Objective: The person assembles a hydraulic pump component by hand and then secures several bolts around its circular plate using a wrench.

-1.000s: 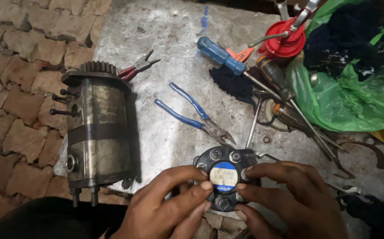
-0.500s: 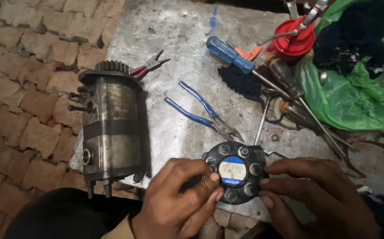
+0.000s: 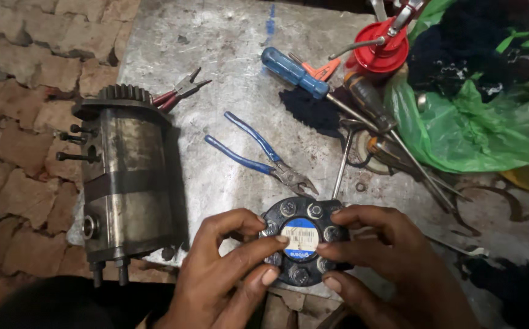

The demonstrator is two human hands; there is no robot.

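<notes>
Grimy metal counter (image 3: 228, 42) set against a worn brick floor (image 3: 14, 152), tools strewn across the far half

Both hands at the near edge, on a round black end cap (image 3: 301, 240) — a disc with a ring of bolt heads and a blue-and-white label at its centre. It lies flat on the counter, bolts all seated as far as can be seen; whether they are tight cannot be told

Left hand (image 3: 228, 274): fingers curled against the disc's left rim, forefinger tip laid onto the label edge. Right hand (image 3: 386, 262): fingers bent over the right rim, tips on the bolt ring. Both hands closed loosely on the cap, pinching it from two sides rather than lifting it; no tool in either hand

Left of the hands, well apart from the cap — a heavy grey cylindrical housing (image 3: 127, 183), lying on its side, gear teeth at the far end, studs sticking out of the near end and side. Cap and housing are separate at this moment

Judgement: work sits mid-way. Cap is in hand and being looked over or turned; the housing waits untouched

Blue-handled pliers (image 3: 258, 152) lie just beyond the cap, jaws pointing toward it. Further off: red-handled pliers (image 3: 179, 91), blue-handled screwdriver (image 3: 295, 73), red oil can (image 3: 380, 52), green plastic bag (image 3: 484, 122) with dark cloth in it
</notes>
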